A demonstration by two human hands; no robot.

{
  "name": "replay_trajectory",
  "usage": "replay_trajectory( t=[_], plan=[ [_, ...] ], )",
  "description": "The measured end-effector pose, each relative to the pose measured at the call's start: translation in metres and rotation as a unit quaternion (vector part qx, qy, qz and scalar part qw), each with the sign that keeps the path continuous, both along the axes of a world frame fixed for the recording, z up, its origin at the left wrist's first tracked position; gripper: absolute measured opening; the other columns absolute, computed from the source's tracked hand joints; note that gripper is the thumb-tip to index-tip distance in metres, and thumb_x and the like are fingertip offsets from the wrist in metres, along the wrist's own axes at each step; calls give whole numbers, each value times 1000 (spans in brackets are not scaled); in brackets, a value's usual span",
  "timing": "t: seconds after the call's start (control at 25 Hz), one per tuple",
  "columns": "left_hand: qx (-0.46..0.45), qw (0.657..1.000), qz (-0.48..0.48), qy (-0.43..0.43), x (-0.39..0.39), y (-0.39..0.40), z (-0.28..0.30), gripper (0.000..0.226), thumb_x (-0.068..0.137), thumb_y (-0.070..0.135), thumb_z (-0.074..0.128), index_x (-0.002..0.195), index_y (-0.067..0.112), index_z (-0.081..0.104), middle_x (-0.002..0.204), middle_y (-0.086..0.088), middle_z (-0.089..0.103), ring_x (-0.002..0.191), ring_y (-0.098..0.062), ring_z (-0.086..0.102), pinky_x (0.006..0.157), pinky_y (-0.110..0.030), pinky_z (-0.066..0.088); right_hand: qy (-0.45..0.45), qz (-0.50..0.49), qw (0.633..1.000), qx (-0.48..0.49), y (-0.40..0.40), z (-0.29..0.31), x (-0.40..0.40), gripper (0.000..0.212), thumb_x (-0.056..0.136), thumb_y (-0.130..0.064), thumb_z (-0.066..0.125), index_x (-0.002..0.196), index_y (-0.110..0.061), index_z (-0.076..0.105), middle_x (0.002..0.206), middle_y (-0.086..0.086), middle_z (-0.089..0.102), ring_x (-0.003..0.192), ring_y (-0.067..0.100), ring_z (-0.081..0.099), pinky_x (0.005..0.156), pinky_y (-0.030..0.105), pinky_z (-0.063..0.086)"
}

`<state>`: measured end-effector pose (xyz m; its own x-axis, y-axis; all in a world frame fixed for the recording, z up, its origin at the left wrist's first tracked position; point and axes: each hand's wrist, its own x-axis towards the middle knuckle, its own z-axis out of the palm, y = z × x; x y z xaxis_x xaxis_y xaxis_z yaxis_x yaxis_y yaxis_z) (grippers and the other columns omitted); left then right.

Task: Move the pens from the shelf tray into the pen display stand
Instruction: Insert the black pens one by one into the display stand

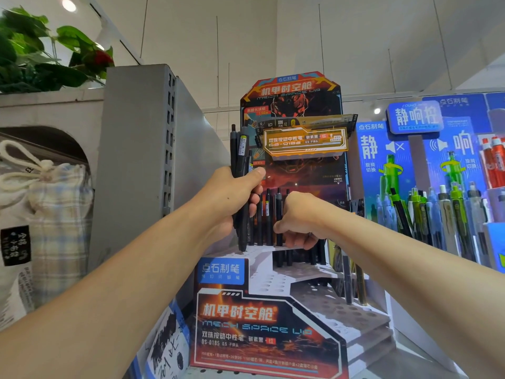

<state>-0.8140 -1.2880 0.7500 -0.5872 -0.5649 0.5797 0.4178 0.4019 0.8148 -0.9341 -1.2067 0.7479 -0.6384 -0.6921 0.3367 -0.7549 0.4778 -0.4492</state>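
Pens [240,170] upright, bunched in my left hand [232,198]; my right hand [297,220], nearer the stand [273,310], pinches one pen [278,214] over its holes.

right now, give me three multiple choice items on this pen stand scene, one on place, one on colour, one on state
1. Where do the pens already placed stand in the display stand?
A. top tier
B. bottom tier
C. on the floor

2. What colour are the pens in the bundle?
A. white
B. black
C. pink

3. What is the left hand doing?
A. resting flat
B. gripping the bundle
C. hanging idle

Answers:
1 A, they sit in the uppermost holes, by the right hand.
2 B, the barrels look black.
3 B, its fingers curl round the pens.
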Motion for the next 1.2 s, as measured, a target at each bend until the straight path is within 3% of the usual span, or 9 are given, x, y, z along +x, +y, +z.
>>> replay_trajectory(
  t=[0.12, 0.24, 0.48, 0.64, 0.76, 0.92, 1.0, 1.12, 1.2],
  plan=[
    [7, 1000, -18, 5, 0, 3, 0, 15, 101, 25, 60, 96, 10, 63, 69, -2, 59, 50, -6, 51, 46, -18, 48, 72, 33, 995, -59, 10, 9, 5, 29, 95, -29, 68, 88, -2, 72, 68, 7, 71, 55, 16, 62, 56, 29, 60],
    [0, 999, -39, 0, 1, 4, 1, 19, 101, 26, 59, 99, 9, 67, 65, -1, 64, 50, -7, 52, 47, -19, 48, -49, 223, 949, -219, 23, 20, 9, 22, 99, -28, 61, 87, -13, 72, 67, -2, 64, 55, 9, 54, 45, 22, 48],
    [-18, 997, -70, -18, 2, 4, 4, 32, 100, 31, 61, 121, 8, 63, 71, -6, 64, 53, -10, 58, 51, -23, 52, -182, 339, 895, -225, 22, 13, 1, 19, 99, -17, 60, 114, -18, 72, 72, -3, 62, 57, 6, 43, 54, 21, 33],
    [-53, 994, -84, -39, 4, 10, 5, 30, 101, 36, 58, 121, 14, 63, 69, -6, 72, 56, -13, 66, 54, -24, 57, -237, 353, 871, -247, 22, 18, 2, 14, 100, -13, 58, 98, -13, 71, 60, -4, 60, 62, 10, 49, 67, 28, 34],
    [-67, 997, -28, -17, -1, 10, 4, 27, 102, 36, 56, 120, 17, 63, 90, -11, 78, 78, -22, 77, 71, -37, 64, -220, 322, 877, -282, 19, 23, 5, 11, 95, -9, 64, 93, -9, 74, 74, 7, 66, 66, 16, 59, 76, 32, 46],
    [-48, 997, 55, 10, -12, 5, 4, 40, 101, 35, 56, 136, 15, 52, 116, -14, 71, 93, -29, 75, 80, -48, 63, -245, 278, 865, -339, 14, 23, 15, 8, 94, -5, 65, 96, -7, 72, 68, 4, 71, 54, 9, 67, 50, 18, 49],
    [-27, 997, 69, 27, -13, 3, 5, 42, 101, 34, 57, 136, 13, 51, 111, -16, 71, 84, -28, 76, 76, -46, 64, -274, 282, 847, -359, 13, 21, 19, 9, 96, -5, 63, 100, -4, 70, 64, 4, 70, 49, 7, 65, 45, 17, 47],
    [-78, 987, 137, 40, -21, 1, -3, 30, 102, 35, 56, 116, 10, 61, 79, -15, 72, 57, -19, 68, 64, -34, 60, -271, 235, 853, -378, 5, 8, 27, 19, 99, -11, 59, 110, -1, 71, 64, 0, 66, 47, 2, 58, 47, 17, 42],
    [-121, 976, 180, 31, -26, 1, -9, 25, 102, 33, 56, 109, 11, 65, 80, -11, 69, 62, -19, 65, 58, -30, 51, -271, 204, 859, -384, -4, -3, 34, 24, 101, -10, 54, 113, 4, 69, 64, 2, 57, 47, 6, 50, 45, 18, 40]
  ],
)
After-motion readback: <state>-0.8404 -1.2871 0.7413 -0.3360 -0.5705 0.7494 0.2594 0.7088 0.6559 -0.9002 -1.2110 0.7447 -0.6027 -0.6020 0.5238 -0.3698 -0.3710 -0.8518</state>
